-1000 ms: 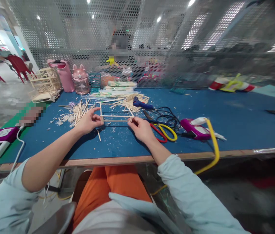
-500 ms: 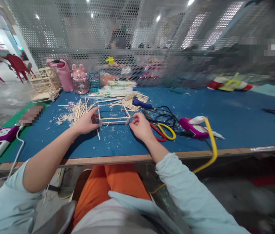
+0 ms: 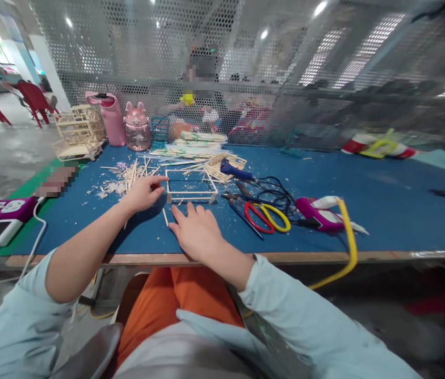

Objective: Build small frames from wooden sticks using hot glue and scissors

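Observation:
A small rectangular frame of thin wooden sticks [image 3: 191,199] stands on the blue tabletop in front of me. My left hand [image 3: 142,193] is at its left end, index finger stretched out to the corner post and the other fingers loosely bent, with nothing seen in them. Just in front of the frame, my right hand [image 3: 199,229] lies palm down with fingers spread. By its thumb and index finger is a loose wooden stick [image 3: 165,217]; I cannot tell whether they touch. A pile of sticks [image 3: 133,173] lies beyond my left hand.
Right of the frame lie a blue glue gun [image 3: 236,169], pliers [image 3: 246,217], red-and-yellow-handled scissors [image 3: 275,218] and a black cable. A purple power strip [image 3: 319,215] sits farther right. At the back left stand a stick model [image 3: 80,131], a pink bottle [image 3: 112,123] and a pink cup [image 3: 137,129].
My right hand has left the frame's right end and moved left and nearer me, toward the loose stick. My left hand stays by the frame's left end. The view has shifted slightly.

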Motion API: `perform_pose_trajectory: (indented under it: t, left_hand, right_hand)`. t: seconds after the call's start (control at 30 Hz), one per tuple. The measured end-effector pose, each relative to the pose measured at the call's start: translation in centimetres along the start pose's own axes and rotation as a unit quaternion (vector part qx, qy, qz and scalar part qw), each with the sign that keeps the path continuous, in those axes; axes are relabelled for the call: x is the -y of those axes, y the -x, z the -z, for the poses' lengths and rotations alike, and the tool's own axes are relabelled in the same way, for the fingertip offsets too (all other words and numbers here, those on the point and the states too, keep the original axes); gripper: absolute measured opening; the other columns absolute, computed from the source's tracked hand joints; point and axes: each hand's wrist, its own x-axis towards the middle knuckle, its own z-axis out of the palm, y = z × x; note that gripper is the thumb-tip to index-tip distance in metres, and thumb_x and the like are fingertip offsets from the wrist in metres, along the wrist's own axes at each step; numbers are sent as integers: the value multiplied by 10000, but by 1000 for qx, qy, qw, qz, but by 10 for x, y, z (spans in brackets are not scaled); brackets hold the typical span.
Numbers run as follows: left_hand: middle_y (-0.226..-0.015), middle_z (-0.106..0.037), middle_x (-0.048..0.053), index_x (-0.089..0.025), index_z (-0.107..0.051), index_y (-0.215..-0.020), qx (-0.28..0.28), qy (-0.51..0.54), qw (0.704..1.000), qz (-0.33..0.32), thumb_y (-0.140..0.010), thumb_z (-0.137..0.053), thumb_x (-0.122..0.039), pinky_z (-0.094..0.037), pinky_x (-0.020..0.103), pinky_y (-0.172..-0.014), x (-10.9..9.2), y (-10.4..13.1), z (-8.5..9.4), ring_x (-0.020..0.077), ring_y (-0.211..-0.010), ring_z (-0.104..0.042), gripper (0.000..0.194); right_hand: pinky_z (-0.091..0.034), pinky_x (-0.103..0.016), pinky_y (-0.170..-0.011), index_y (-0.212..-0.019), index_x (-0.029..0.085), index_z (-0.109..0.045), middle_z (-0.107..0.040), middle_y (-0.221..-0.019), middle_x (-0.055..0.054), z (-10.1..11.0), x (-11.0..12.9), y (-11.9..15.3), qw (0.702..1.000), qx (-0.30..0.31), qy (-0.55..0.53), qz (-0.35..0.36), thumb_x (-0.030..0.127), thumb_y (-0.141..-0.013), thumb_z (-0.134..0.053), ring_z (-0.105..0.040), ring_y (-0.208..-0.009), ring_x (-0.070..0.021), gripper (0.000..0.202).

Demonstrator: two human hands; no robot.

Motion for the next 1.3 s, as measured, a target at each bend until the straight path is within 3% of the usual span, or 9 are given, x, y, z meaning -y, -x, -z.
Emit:
perform_pose_trajectory:
  t: [0.13, 0.33, 0.5, 0.6, 0.7, 0.83, 0.97, 1.07, 1.3]
  left_hand:
    - [-758, -624, 30, -159, -666, -1080, 42, -58, 994, -79, -740, -477, -211, -439, 267, -661, -3, 2, -2, 139, -659, -530, 393]
    - [-808, -634, 48, -147, -649, -1116, 69, -69, 990, -105, -793, -444, -267, -449, 277, -706, -3, 0, -3, 149, -705, -552, 401]
    - [-829, -638, 54, -144, -647, -1110, 66, -64, 991, -98, -794, -445, -276, -452, 281, -716, -1, -1, -5, 156, -723, -562, 398]
    - [-827, -642, 44, -161, -648, -1100, 62, -56, 993, -83, -791, -449, -271, -452, 275, -714, -3, -1, -6, 153, -730, -564, 384]
    - [-829, -648, 44, -154, -650, -1090, 65, -48, 994, -77, -781, -452, -262, -453, 274, -711, -4, -1, -6, 155, -736, -565, 383]
    - [-862, -660, 63, -129, -645, -1102, 62, -40, 994, -78, -784, -448, -275, -458, 277, -695, -4, -1, -7, 160, -740, -575, 402]
    - [-943, -675, 72, -127, -650, -1082, 55, -11, 996, -65, -763, -464, -264, -469, 271, -684, 0, -3, -9, 160, -761, -593, 394]
    - [-951, -681, 57, -138, -641, -1095, 60, 19, 997, -47, -731, -481, -240, -476, 264, -689, 0, -4, -10, 156, -771, -602, 410]
    - [-860, -699, 43, -157, -624, -1126, 78, 21, 996, -20, -772, -540, -338, -482, 277, -736, -7, -4, -13, 162, -743, -619, 407]
  right_hand:
    - [-408, -393, -758, -1221, 178, -537, -625, -1066, -173, 0, 11, -13, 999, 19, -6, -31, 386, -920, -341, -565, -977, -291, 414]
    - [-438, -341, -681, -1153, 115, -562, -610, -1140, -157, -6, 5, -22, 999, 32, -24, -27, 268, -918, -333, -567, -975, -261, 362]
    - [-427, -342, -713, -1042, 160, -620, -635, -1143, -106, -7, -17, -3, 997, 8, -25, 66, 276, -927, -311, -569, -915, -236, 349]
    - [-411, -339, -787, -1096, 195, -616, -592, -1240, -77, -6, -30, 7, 992, -6, -36, 123, 287, -933, -313, -549, -976, -222, 357]
    - [-391, -346, -854, -1214, 208, -555, -526, -1317, -97, -8, -34, 6, 994, -14, -49, 100, 323, -939, -307, -529, -1058, -225, 388]
    - [-391, -380, -850, -1327, 255, -443, -549, -1259, -144, -11, -20, -5, 998, 3, -47, 40, 426, -927, -319, -537, -1059, -259, 452]
    - [-407, -408, -801, -1249, 141, -512, -585, -1179, -188, -12, -4, -18, 999, 5, -37, -4, 415, -927, -312, -538, -1029, -292, 468]
    - [-411, -402, -806, -1154, 59, -563, -599, -1169, -191, -12, -5, -23, 999, -10, -40, 14, 339, -933, -311, -522, -1059, -285, 437]
    - [-414, -390, -861, -1143, 123, -583, -579, -1255, -133, -8, -16, 7, 995, -2, -66, 77, 323, -943, -290, -494, -1160, -251, 407]
